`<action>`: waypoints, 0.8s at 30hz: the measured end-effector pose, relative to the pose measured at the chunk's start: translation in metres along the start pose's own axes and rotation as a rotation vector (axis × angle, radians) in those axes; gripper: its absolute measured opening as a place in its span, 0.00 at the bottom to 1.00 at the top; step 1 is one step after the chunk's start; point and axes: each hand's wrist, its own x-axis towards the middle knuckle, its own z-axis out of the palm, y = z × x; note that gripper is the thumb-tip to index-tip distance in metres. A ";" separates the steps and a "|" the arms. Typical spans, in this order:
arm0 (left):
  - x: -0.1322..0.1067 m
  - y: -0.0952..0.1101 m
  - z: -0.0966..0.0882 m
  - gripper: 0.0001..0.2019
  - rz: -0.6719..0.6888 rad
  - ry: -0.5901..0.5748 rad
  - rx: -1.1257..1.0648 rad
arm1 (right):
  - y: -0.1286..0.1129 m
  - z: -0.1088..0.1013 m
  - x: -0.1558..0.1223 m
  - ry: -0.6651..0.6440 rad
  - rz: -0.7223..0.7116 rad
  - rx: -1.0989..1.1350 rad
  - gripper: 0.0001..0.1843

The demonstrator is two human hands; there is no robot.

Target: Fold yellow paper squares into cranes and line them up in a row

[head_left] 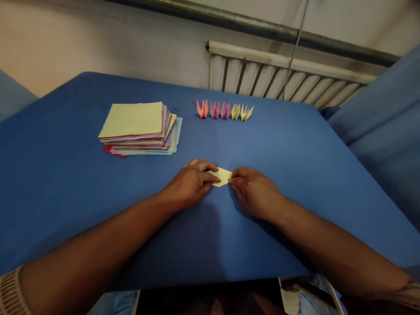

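Note:
A small piece of folded yellow paper (pixel 223 176) lies on the blue-covered table between my two hands. My left hand (pixel 193 180) holds its left part down, with thumb and forefinger resting across it. At the paper's right tip, the thumb and forefinger of my right hand (pixel 252 189) are pinched together on the edge. The paper's left end is partly hidden under my left fingers. Beyond my hands stands a row of several small folded paper figures, with an orange one (pixel 202 109) at the left, pink ones (pixel 220 110) in the middle and yellow ones (pixel 241 112) at the right.
A thick stack of coloured paper sheets (pixel 134 120), yellow on top, sits on the table (pixel 183 249) at the back left. Behind the table are a wall, a radiator (pixel 262 74) and a pipe (pixel 229 18). Blue curtain cloth (pixel 387 118) hangs at the right.

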 end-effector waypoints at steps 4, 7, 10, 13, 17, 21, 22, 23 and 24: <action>0.001 -0.001 0.000 0.13 -0.002 0.003 -0.055 | 0.002 0.001 0.001 0.018 -0.007 0.010 0.16; 0.001 0.000 -0.001 0.15 -0.011 0.006 -0.078 | 0.000 0.007 0.004 0.037 -0.076 0.079 0.18; 0.000 0.000 -0.005 0.15 -0.040 0.005 -0.090 | 0.000 0.012 0.007 0.006 -0.102 0.114 0.17; -0.001 -0.003 -0.013 0.13 -0.042 -0.019 -0.078 | -0.001 0.012 0.009 -0.032 -0.098 0.077 0.16; -0.003 -0.009 -0.031 0.12 -0.030 -0.090 -0.078 | -0.004 0.009 0.007 -0.040 -0.095 -0.049 0.17; -0.005 -0.014 -0.046 0.13 -0.019 -0.182 -0.092 | -0.006 0.008 0.006 -0.037 -0.094 -0.121 0.18; -0.005 -0.015 -0.047 0.12 -0.012 -0.197 -0.087 | -0.007 0.008 0.006 -0.034 -0.098 -0.126 0.18; -0.005 -0.015 -0.047 0.12 -0.009 -0.190 -0.079 | -0.007 0.007 0.006 -0.030 -0.103 -0.129 0.17; -0.004 -0.016 -0.045 0.12 -0.015 -0.162 -0.068 | -0.007 0.007 0.006 -0.022 -0.109 -0.130 0.17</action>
